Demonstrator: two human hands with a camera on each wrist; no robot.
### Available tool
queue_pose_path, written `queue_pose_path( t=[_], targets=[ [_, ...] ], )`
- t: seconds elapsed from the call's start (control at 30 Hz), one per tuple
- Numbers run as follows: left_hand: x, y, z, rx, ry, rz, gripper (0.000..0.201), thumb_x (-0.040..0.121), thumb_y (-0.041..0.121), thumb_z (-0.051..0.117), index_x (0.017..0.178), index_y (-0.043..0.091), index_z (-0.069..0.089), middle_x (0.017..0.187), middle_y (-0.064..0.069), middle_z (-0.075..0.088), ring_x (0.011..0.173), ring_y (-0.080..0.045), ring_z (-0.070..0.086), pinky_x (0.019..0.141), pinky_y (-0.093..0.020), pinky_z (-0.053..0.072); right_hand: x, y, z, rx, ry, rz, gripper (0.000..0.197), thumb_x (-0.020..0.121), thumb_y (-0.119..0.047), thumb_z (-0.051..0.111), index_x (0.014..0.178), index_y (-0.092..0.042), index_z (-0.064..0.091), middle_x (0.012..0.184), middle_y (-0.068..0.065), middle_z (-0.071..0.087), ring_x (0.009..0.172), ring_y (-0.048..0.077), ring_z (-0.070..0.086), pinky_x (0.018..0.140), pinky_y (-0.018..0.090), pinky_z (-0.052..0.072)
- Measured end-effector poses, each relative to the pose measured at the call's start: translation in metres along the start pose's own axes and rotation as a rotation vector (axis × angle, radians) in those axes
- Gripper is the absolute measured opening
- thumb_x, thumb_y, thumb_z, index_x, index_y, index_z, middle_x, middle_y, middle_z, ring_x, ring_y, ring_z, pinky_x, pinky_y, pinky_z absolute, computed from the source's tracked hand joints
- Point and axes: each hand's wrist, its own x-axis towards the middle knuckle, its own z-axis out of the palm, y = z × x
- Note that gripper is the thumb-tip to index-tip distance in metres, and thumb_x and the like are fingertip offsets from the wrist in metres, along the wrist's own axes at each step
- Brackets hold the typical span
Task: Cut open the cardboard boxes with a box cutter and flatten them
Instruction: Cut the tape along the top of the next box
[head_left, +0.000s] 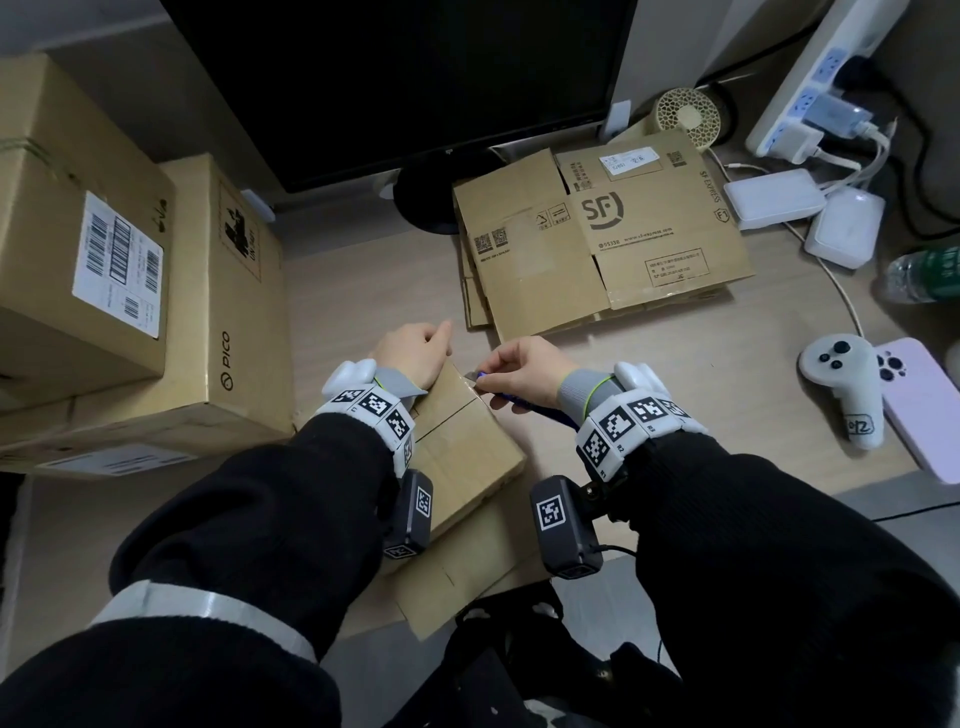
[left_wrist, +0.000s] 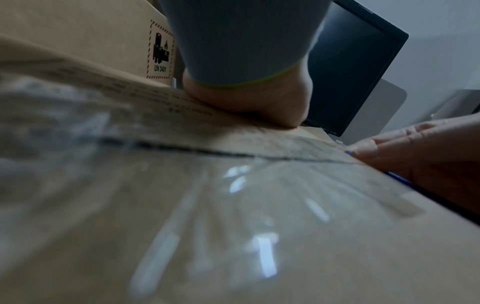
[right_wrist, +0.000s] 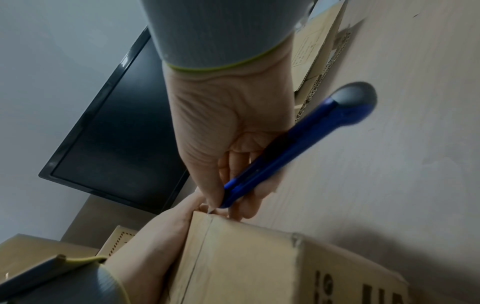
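Note:
A small taped cardboard box (head_left: 467, 447) sits at the desk's front edge. My left hand (head_left: 415, 353) grips its far left edge, with the heel of the palm (left_wrist: 259, 102) pressed on the top; the fingers are hidden behind the edge. My right hand (head_left: 524, 369) pinches a blue box cutter (head_left: 545, 410) like a pen. In the right wrist view the box cutter (right_wrist: 298, 144) has its blade tip at the far end of the box's (right_wrist: 246, 257) centre seam (left_wrist: 207, 152), close to the left hand (right_wrist: 161, 236).
Flattened SF boxes (head_left: 597, 234) lie at the back beside the monitor (head_left: 405, 78). Two large closed boxes (head_left: 78, 234) are stacked on the left. A white controller (head_left: 841, 384), phone (head_left: 924, 410), bottle (head_left: 919, 275) and chargers sit right. Flat cardboard (head_left: 467, 571) lies under the small box.

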Motion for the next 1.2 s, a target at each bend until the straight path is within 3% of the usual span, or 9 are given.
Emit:
queue_pose_path(
  t=[0.17,0.3,0.47,0.63,0.73,0.9,1.0,1.2],
  targets=[
    [0.004,0.002,-0.002,-0.006,-0.005,-0.023,0.045,0.099,0.046,0.032,0.085,0.022,0.068,0.086,0.003,0.066,0.082,-0.020,0.055,0.069,-0.029,0.033,0.005,-0.002,-0.001,0.010,0.024,-0.007,0.012,0.091,-0.010,0.057,0.081,-0.017,0.053,0.079,0.001,0.069,0.061,0.013,0.060,0.052,0.022,0.041],
    [0.002,0.002,-0.004,-0.022,-0.061,-0.018,0.038,0.088,0.050,0.046,0.089,0.021,0.071,0.091,0.002,0.067,0.086,-0.021,0.056,0.067,-0.030,0.037,0.007,-0.003,0.000,-0.032,0.028,-0.022,0.009,0.092,-0.013,0.057,0.085,-0.018,0.054,0.079,0.000,0.068,0.062,0.012,0.061,0.052,0.022,0.046],
    [-0.002,0.001,-0.007,-0.152,-0.087,-0.030,0.017,0.081,0.036,0.061,0.085,0.024,0.073,0.091,0.006,0.068,0.088,-0.018,0.056,0.065,-0.027,0.035,0.006,-0.003,0.002,-0.059,0.020,-0.048,0.012,0.091,-0.012,0.059,0.081,-0.019,0.055,0.083,0.005,0.068,0.064,0.013,0.064,0.052,0.025,0.051],
    [-0.005,0.002,-0.009,-0.216,-0.111,-0.037,0.015,0.077,0.036,0.062,0.078,0.025,0.073,0.087,0.006,0.068,0.089,-0.019,0.056,0.073,-0.029,0.038,0.004,-0.003,0.000,-0.059,0.011,-0.060,0.012,0.091,-0.013,0.060,0.081,-0.019,0.057,0.085,0.007,0.068,0.066,0.014,0.065,0.055,0.028,0.053],
    [-0.006,0.003,-0.009,-0.226,-0.109,-0.049,0.015,0.076,0.034,0.061,0.076,0.025,0.073,0.085,0.006,0.068,0.088,-0.019,0.057,0.068,-0.027,0.037,0.004,-0.003,0.002,-0.059,0.008,-0.057,0.011,0.091,-0.014,0.061,0.082,-0.019,0.057,0.083,0.005,0.067,0.067,0.015,0.064,0.054,0.028,0.053],
    [-0.009,0.008,-0.011,-0.255,-0.128,-0.080,0.033,0.059,0.042,0.054,0.078,0.023,0.073,0.087,0.002,0.070,0.083,-0.018,0.057,0.063,-0.024,0.035,0.006,-0.004,0.000,-0.094,0.019,-0.059,0.012,0.088,-0.011,0.064,0.078,-0.018,0.062,0.072,0.003,0.064,0.063,0.015,0.060,0.050,0.024,0.048],
    [-0.010,0.009,-0.010,-0.238,-0.112,-0.098,0.026,0.065,0.039,0.059,0.079,0.021,0.073,0.079,0.000,0.068,0.074,-0.017,0.053,0.062,-0.025,0.035,0.007,-0.007,-0.002,-0.103,-0.001,-0.050,0.008,0.085,-0.009,0.067,0.079,-0.014,0.066,0.068,0.007,0.063,0.060,0.017,0.057,0.048,0.022,0.046],
    [-0.013,0.011,-0.009,-0.172,-0.063,-0.086,0.026,0.064,0.039,0.055,0.075,0.023,0.072,0.081,-0.002,0.070,0.067,-0.017,0.052,0.061,-0.027,0.038,0.003,-0.001,-0.006,-0.049,-0.046,-0.007,0.004,0.084,-0.008,0.069,0.087,-0.007,0.071,0.092,0.023,0.070,0.056,0.016,0.059,0.042,0.018,0.043]
  ],
)
